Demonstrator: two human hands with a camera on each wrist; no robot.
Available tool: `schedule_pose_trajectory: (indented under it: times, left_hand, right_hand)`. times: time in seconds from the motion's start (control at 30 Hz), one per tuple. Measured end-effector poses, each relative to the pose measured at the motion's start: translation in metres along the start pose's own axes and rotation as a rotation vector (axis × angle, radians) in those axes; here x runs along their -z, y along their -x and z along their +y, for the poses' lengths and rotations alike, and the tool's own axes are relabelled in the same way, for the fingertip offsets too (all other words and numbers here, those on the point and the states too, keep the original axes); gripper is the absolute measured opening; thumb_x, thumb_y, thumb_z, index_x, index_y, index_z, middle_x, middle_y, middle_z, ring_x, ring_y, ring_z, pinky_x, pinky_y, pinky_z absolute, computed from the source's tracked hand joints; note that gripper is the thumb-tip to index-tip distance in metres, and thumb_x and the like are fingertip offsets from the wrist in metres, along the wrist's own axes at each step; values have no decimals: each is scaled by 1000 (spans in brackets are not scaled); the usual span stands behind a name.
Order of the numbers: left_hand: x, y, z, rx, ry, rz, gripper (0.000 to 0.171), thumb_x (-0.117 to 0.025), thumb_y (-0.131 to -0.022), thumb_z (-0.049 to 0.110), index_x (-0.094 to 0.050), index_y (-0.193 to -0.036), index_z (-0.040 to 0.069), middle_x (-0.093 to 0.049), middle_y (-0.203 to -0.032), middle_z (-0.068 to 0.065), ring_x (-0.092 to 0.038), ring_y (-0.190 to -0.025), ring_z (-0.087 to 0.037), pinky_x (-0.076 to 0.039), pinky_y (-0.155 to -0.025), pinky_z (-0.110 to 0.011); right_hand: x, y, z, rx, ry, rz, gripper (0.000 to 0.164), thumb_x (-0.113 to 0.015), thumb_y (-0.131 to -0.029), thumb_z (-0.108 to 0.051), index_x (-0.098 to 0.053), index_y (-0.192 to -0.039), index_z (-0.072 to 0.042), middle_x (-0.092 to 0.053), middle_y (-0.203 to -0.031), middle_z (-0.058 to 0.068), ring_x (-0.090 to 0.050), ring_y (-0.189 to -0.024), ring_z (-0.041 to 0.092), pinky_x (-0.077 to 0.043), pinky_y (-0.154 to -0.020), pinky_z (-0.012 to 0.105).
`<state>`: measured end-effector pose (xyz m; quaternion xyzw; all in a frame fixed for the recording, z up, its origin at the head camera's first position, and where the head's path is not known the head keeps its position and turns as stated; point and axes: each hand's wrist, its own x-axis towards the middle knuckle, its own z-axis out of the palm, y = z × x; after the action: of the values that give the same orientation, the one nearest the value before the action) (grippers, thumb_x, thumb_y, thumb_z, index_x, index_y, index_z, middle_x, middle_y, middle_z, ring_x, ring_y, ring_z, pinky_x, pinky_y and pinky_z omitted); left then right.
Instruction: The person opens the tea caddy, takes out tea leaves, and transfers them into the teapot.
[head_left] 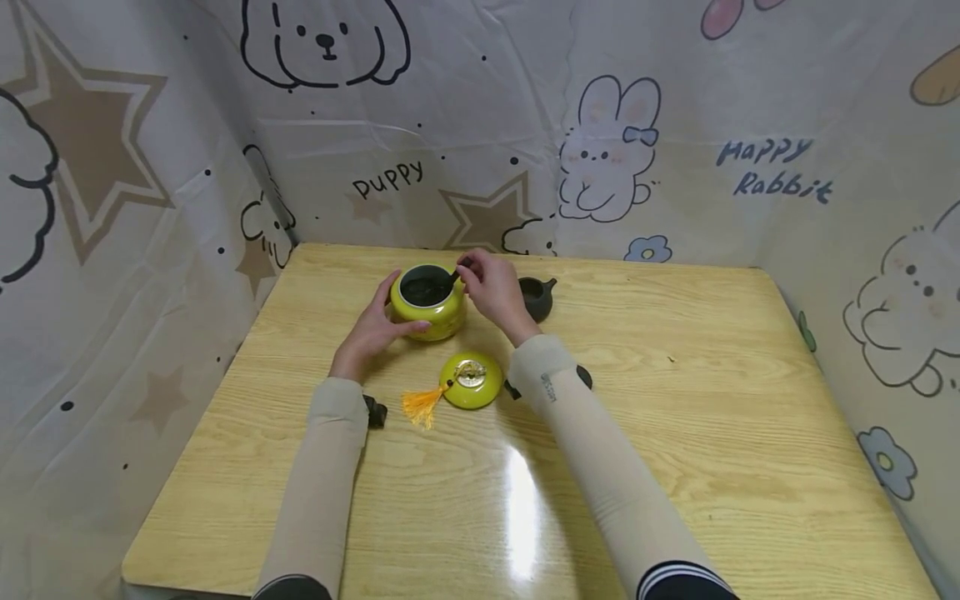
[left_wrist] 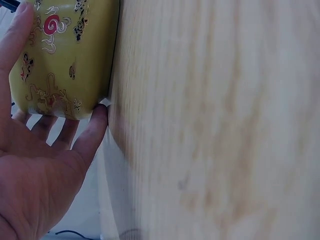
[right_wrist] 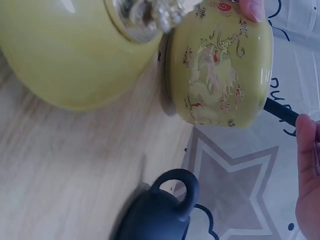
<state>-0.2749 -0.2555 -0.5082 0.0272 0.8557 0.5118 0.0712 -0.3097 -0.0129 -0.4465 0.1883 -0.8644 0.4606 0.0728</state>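
Observation:
A yellow ceramic jar [head_left: 442,322] with dragon patterns [right_wrist: 215,75] stands uncovered on the table, its inside dark. My left hand [head_left: 372,327] grips its left side, with the thumb across the front and the fingers [left_wrist: 92,132] around the base edge. Above the right rim, my right hand [head_left: 492,287] pinches a slim black handle [right_wrist: 281,111] that slants into the mouth; its far end is hidden in the dark jar. Nearer the body lies the yellow lid [head_left: 491,385] with a metal knob, an orange tassel [head_left: 422,405] tied to it.
A dark small pot [head_left: 538,305] with a spout and loop handle [right_wrist: 187,182] stands right of the jar, behind the right hand. Dark objects show partly beside the right forearm [head_left: 584,377] and at the left cuff [head_left: 377,412]. A printed curtain [head_left: 480,125] borders the wooden table [head_left: 712,417].

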Motion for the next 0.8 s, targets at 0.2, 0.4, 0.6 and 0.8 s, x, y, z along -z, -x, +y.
schedule_pose_trajectory:
  times: [0.2,0.4,0.6,0.8]
  left_hand:
    - [1,0,0,1,16,3,116,-89,-81,46,-11,-166,39,-19,-174,-2,-13,-161,-31,-11,-128,-60]
    - [0,-1,-1,-1,20,2,116,-88,-82,44,-10,-166,39,-19,-174,-2,-14,-161,-31,-11,-128,-60]
    - [-1,-1,-1,-1,22,-3,116,-88,-82,45,-10,-166,40,-19,-174,-2,-14,-160,-33,-11,-128,-62]
    - [0,0,-1,13,26,-7,117,-89,-81,46,-9,-166,41,-18,-174,-2,-13,-161,-33,-11,-128,-62]
  right_hand:
    - [-2,-4,-2,16,97,-36,16,-62,-105,-15,-71,-113,-5,-73,-95,10,-67,-79,19,-56,-68,30]
    - [-11,-6,5,1,125,-72,15,-64,-104,-17,-72,-110,-5,-74,-93,9,-67,-78,19,-55,-70,30]
    - [-17,-2,10,-62,97,-110,16,-66,-104,-19,-74,-110,-7,-73,-93,9,-66,-79,19,-54,-68,29]
    - [-23,0,11,-87,36,-122,18,-67,-103,-19,-75,-109,-4,-75,-93,12,-66,-76,18,-53,-64,24]
